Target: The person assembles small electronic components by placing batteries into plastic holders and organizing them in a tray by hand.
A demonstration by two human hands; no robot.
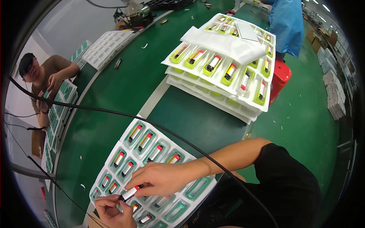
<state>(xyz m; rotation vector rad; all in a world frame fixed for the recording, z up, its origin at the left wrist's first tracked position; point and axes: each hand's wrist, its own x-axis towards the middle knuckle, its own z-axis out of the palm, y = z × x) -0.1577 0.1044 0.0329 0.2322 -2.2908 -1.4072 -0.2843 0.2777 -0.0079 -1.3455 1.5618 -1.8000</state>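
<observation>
Green worktop (114, 89) curves across the head view, a black cable (176, 135) slanting over it. At the left edge a co-worker (45, 72) in a brown shirt bends over other trays; at upper right, blue clothing (287, 28) shows beside a red stool (281, 78). Near it stands a stack of white trays (235, 89), its yellow-green pockets holding cells, partly covered by a white sheet (224, 45). Nearest the wearer lies a white tray (131, 151) with teal pockets, many holding red-ended cells. Just above its lower part is a red-and-white cell (130, 193): the right hand (161, 180) pinches its body by the red end, while the left hand (114, 212) closes thumb and fingers on its dark end.
</observation>
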